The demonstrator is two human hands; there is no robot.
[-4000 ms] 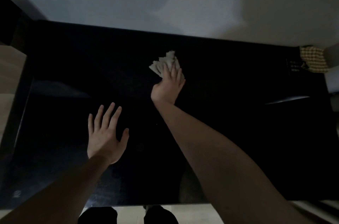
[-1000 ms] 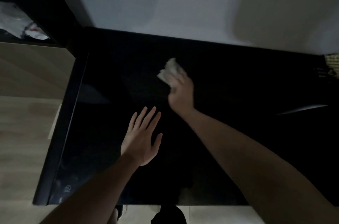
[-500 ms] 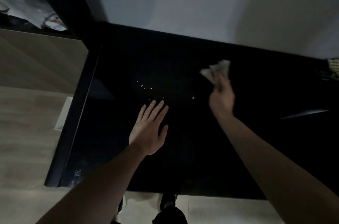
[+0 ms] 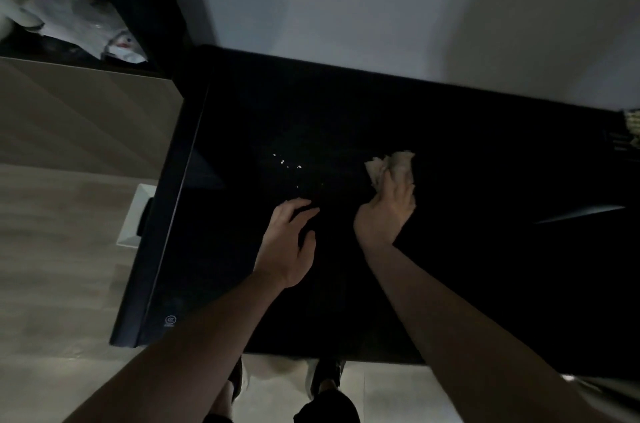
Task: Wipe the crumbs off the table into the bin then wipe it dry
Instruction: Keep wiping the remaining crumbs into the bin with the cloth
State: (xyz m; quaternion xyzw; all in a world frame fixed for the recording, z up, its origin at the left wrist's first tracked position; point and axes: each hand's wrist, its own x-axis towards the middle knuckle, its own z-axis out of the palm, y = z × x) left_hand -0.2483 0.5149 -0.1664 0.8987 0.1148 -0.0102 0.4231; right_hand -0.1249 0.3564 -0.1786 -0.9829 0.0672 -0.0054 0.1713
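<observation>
A glossy black table fills the view in dim light. My right hand presses a crumpled pale paper towel flat onto the tabletop, right of centre. Several small pale crumbs lie scattered to the left of the towel. My left hand rests on the table just below the crumbs, fingers slightly curled and empty. No bin is clearly visible.
The table's left edge borders a light wooden floor. A white flat object lies on the floor beside that edge. A dark shelf with white bags sits at the upper left. A yellow checked cloth is at the far right edge.
My right hand slid the towel rightward, then came back a little nearer and lower, leaving crumbs exposed on its left. My left hand curled its fingers. The view shifted left.
</observation>
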